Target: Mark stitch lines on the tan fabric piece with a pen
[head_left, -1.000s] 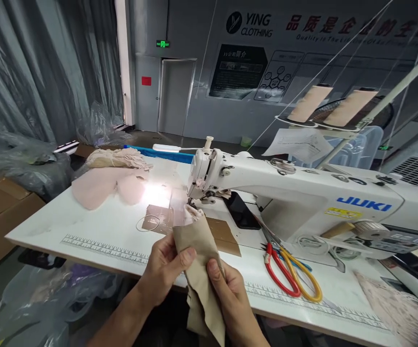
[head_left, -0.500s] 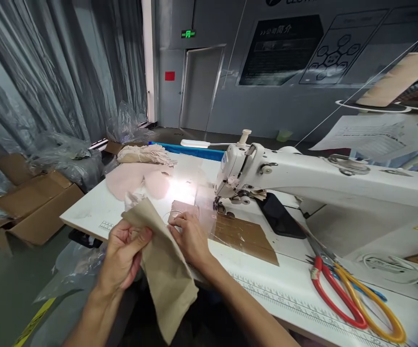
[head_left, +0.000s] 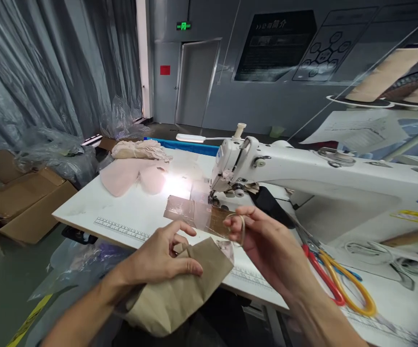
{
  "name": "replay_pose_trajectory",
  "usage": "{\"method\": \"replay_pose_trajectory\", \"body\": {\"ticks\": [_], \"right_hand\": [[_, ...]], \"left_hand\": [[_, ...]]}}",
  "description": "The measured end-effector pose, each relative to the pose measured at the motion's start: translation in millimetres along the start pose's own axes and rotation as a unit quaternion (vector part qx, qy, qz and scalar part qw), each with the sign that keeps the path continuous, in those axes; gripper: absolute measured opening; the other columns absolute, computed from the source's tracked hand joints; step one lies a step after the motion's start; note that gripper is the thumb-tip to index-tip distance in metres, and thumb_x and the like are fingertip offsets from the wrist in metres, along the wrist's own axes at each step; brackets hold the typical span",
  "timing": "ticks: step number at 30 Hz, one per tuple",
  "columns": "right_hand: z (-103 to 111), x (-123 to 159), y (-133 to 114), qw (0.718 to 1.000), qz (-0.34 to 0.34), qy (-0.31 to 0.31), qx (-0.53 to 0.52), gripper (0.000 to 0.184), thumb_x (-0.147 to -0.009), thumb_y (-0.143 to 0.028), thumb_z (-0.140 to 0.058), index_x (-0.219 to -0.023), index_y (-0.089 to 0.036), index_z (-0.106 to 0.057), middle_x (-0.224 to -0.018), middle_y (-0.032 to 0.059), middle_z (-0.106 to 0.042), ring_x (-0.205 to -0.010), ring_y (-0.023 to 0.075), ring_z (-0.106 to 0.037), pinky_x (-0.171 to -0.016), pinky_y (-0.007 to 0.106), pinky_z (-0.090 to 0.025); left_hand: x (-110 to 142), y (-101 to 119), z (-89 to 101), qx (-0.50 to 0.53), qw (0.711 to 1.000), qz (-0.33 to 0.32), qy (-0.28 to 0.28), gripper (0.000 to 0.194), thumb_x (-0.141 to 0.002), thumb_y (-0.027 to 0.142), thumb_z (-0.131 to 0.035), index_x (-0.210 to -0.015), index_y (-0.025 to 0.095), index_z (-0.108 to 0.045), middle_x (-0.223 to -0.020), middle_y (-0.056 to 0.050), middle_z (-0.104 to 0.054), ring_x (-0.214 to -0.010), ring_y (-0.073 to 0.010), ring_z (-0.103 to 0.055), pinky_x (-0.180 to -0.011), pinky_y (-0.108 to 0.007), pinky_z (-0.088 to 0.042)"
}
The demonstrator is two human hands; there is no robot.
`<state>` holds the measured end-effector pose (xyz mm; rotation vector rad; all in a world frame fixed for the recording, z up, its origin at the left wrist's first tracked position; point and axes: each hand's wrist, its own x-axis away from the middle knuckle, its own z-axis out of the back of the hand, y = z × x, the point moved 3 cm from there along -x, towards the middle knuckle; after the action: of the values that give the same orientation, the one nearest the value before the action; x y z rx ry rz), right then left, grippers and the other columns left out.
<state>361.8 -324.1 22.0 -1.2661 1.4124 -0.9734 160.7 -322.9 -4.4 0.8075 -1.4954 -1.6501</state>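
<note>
My left hand [head_left: 172, 253] is closed on a folded piece of khaki fabric [head_left: 190, 289], its thumb pressed on the top and the lower part hanging over the table edge. A bit of pale patterned material [head_left: 225, 248] peeks out at the fabric's right corner. To the right, in front of the sewing machine [head_left: 237, 168], my right hand [head_left: 262, 236] pinches a thin pale loop [head_left: 244, 231], like a rubber band. Whether the loop touches the fabric, I cannot tell.
Red- and yellow-handled scissors [head_left: 339, 284] lie on the table's right side. Pink fabric pieces [head_left: 132, 178] and a tied fabric bundle [head_left: 140, 150] rest at the back left. A dark phone [head_left: 272, 205] is beside the machine. Cardboard boxes [head_left: 31, 202] stand on the floor at left.
My right hand has lifted from the tabletop and moved right with the loop. My left hand has moved right with the khaki fabric, turning it. The view has shifted slightly.
</note>
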Motion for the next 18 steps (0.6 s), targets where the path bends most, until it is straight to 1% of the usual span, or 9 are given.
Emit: {"method": "replay_pose_trajectory", "body": {"ticks": [2,4,6,8,10,11,13,16,18], "right_hand": [[7.3,19.3,-15.5,0.999,0.028,0.006,0.027,0.029,-0.078,-0.039,-0.072,-0.099,-0.026,-0.056,-0.098,0.0073,-0.071,-0.081,0.0239,-0.07,-0.04,0.023,-0.049],[7.0,38.0,-28.5,0.992,0.086,0.012,0.095,0.028,-0.082,-0.035,-0.071,-0.1,-0.031,-0.051,-0.121,0.0079,-0.066,-0.082,0.0247,-0.071,-0.03,0.021,-0.044],[-2.1,52.3,-35.2,0.964,0.152,-0.026,0.216,0.022,-0.082,-0.032,-0.072,-0.092,-0.03,-0.053,-0.13,0.0081,-0.062,-0.095,0.0276,-0.07,-0.043,0.027,-0.056],[-17.8,60.6,-31.4,0.896,0.217,-0.107,0.374,0.022,-0.078,-0.03,-0.077,-0.091,-0.028,-0.06,-0.137,0.0115,-0.056,-0.116,0.0339,-0.061,-0.077,0.044,-0.062],[-33.4,63.7,-16.8,0.794,0.274,-0.173,0.514,0.038,-0.076,-0.029,-0.078,-0.11,-0.021,-0.064,-0.143,0.0201,-0.048,-0.127,0.0397,-0.05,-0.099,0.057,-0.049],[-39.3,63.8,-7.1,0.748,0.293,-0.187,0.565,0.049,-0.078,-0.027,-0.075,-0.122,-0.014,-0.059,-0.143,0.0257,-0.046,-0.127,0.0413,-0.05,-0.099,0.059,-0.047],[-46.2,63.3,11.5,0.683,0.318,-0.174,0.634,0.056,-0.083,-0.022,-0.065,-0.133,-0.002,-0.049,-0.134,0.0345,-0.05,-0.115,0.0419,-0.059,-0.087,0.056,-0.054],[-46.1,65.8,26.7,0.628,0.32,-0.13,0.697,0.047,-0.084,-0.013,-0.052,-0.13,0.0,-0.05,-0.121,0.0328,-0.06,-0.103,0.0385,-0.065,-0.073,0.048,-0.057],[-39.6,68.1,24.4,0.628,0.293,-0.108,0.713,0.035,-0.082,-0.006,-0.048,-0.115,-0.007,-0.058,-0.106,0.0247,-0.068,-0.095,0.0334,-0.066,-0.072,0.042,-0.056]], "left_hand": [[-6.5,1.4,2.2,-0.055,0.998,0.015,-0.021,0.054,-0.064,0.034,-0.084,-0.107,0.018,-0.054,-0.057,0.009,-0.051,-0.05,-0.0072,-0.04,-0.046,-0.017,-0.027],[-13.6,1.0,5.1,-0.087,0.995,0.026,-0.045,0.056,-0.064,0.038,-0.083,-0.106,0.018,-0.052,-0.056,0.01,-0.05,-0.049,-0.0076,-0.041,-0.044,-0.017,-0.026],[-19.7,0.2,6.4,-0.097,0.992,0.036,-0.069,0.057,-0.064,0.042,-0.083,-0.106,0.019,-0.051,-0.054,0.01,-0.049,-0.048,-0.0084,-0.042,-0.042,-0.017,-0.026],[-23.7,1.9,4.0,-0.092,0.991,0.028,-0.09,0.057,-0.063,0.04,-0.083,-0.106,0.018,-0.053,-0.056,0.009,-0.051,-0.047,-0.0087,-0.043,-0.042,-0.017,-0.027],[-25.1,7.1,-1.8,-0.084,0.991,-0.004,-0.102,0.049,-0.062,0.031,-0.082,-0.102,0.017,-0.058,-0.059,0.007,-0.055,-0.049,-0.0092,-0.046,-0.043,-0.018,-0.03],[-24.9,10.3,-5.4,-0.082,0.991,-0.021,-0.107,0.042,-0.061,0.025,-0.081,-0.096,0.017,-0.06,-0.06,0.006,-0.056,-0.051,-0.0097,-0.048,-0.044,-0.018,-0.031],[-24.1,15.8,-11.9,-0.074,0.989,-0.038,-0.125,0.03,-0.059,0.015,-0.076,-0.086,0.016,-0.063,-0.061,0.005,-0.058,-0.053,-0.0104,-0.051,-0.045,-0.018,-0.033],[-24.9,19.1,-12.7,-0.028,0.979,-0.001,-0.204,0.031,-0.061,0.011,-0.073,-0.089,0.017,-0.063,-0.065,0.003,-0.062,-0.054,-0.0108,-0.055,-0.048,-0.018,-0.037],[-27.6,21.2,-3.3,0.019,0.96,0.018,-0.278,0.044,-0.063,0.017,-0.079,-0.104,0.019,-0.062,-0.079,-0.002,-0.07,-0.067,-0.0144,-0.063,-0.06,-0.022,-0.047]]}}
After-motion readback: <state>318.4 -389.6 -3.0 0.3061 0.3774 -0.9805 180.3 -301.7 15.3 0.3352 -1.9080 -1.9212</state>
